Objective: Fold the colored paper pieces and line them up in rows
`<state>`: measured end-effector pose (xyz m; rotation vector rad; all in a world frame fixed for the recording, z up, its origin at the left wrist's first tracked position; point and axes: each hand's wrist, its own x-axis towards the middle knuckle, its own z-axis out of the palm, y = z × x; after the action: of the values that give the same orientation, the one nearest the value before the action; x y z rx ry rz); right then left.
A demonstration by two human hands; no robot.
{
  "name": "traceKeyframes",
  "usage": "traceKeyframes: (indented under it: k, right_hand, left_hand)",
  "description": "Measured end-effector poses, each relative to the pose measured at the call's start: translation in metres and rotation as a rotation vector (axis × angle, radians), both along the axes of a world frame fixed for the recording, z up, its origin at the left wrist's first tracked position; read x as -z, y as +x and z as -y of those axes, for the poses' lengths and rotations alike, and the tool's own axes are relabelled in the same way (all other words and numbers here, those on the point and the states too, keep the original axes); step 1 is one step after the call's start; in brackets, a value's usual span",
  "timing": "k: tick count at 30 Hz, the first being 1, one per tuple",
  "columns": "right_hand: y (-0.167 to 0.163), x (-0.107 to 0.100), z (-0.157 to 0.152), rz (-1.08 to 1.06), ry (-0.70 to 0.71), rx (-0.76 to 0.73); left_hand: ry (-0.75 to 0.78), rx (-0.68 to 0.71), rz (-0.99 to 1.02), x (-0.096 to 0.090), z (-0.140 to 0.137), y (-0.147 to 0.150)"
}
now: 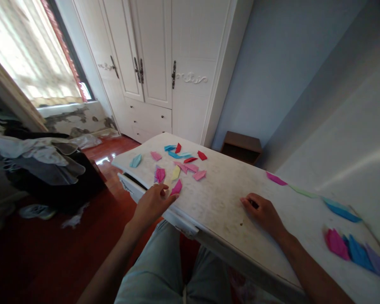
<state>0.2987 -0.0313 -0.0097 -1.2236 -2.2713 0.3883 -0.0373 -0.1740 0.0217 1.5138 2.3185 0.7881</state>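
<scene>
A person sits at a white table (221, 202), hands apart. The left hand (153, 204), at 11 o'clock, has thumb and finger beside a magenta paper (177, 186) near the front edge; whether they pinch it cannot be told. The right hand (266, 211), at 2 o'clock, rests loosely curled on the tabletop, its grip hidden.

Coloured papers (181, 167) lie scattered at 12 o'clock. Three more papers (358, 252) sit at 3 o'clock, and others (300, 192) line the far edge at 2 o'clock. A drawer (129, 188) juts out at 11 o'clock, beneath the left forearm. Clothes (31, 150) are heaped at 10 o'clock, a wardrobe (193, 97) stands at 12, and a brown cabinet (243, 141) at 1.

The pale wall (338, 156) borders the table at 2 o'clock; knees (158, 257) fill the space below its front edge. A broad stretch of tabletop separates the hands.
</scene>
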Motion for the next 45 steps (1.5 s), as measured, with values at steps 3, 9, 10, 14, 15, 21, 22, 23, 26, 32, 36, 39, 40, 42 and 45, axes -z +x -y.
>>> traceKeyframes:
  k: [3,9,10,14,15,21,22,23,26,32,36,39,40,42,45]
  right_hand:
    - [0.0,0.0,0.0,0.008,0.004,0.005]
    - [0.001,0.002,0.0,0.008,0.005,0.016]
    - [0.001,0.002,0.0,0.01,0.004,0.017]
    - [0.0,0.001,0.001,0.024,0.006,0.018]
    - [0.0,0.001,0.001,0.027,0.007,0.017]
    - [-0.003,0.002,0.002,0.064,0.027,0.038]
    - [-0.004,0.002,0.002,0.074,0.034,0.042]
    - [-0.005,0.002,0.003,0.084,0.043,0.045]
    - [-0.009,0.002,0.005,0.113,0.071,0.043]
    - [-0.016,-0.003,0.008,0.154,0.107,0.047]
    - [-0.017,-0.007,0.007,0.198,0.097,0.079]
    - [-0.017,-0.006,0.006,0.25,0.038,0.101]
    - [-0.017,-0.005,0.006,0.26,0.019,0.1]
    - [-0.016,-0.002,0.003,0.258,-0.003,0.086]
    - [-0.013,0.007,-0.001,0.223,-0.012,0.063]
  left_hand:
    - [-0.01,0.014,-0.032,0.005,-0.006,0.008]
    - [0.101,0.05,0.021,0.007,-0.01,0.011]
    - [0.131,0.05,0.063,0.007,-0.01,0.01]
    - [0.183,0.094,0.401,0.002,-0.008,0.01]
    - [0.188,0.104,0.481,0.0,-0.007,0.011]
    - [0.277,0.212,0.679,-0.021,-0.013,0.021]
    - [0.297,0.237,0.701,-0.024,-0.016,0.024]
    - [0.314,0.265,0.719,-0.027,-0.019,0.028]
    - [0.34,0.355,0.78,-0.037,-0.035,0.047]
    - [0.291,0.557,0.929,-0.06,-0.084,0.125]
    - [0.235,0.709,0.983,-0.068,-0.126,0.194]
    - [0.185,0.81,1.0,-0.066,-0.157,0.245]
    - [0.157,0.828,0.986,-0.063,-0.166,0.261]
    - [0.061,0.813,0.929,-0.055,-0.185,0.291]
    - [-0.055,0.701,0.872,-0.039,-0.208,0.326]
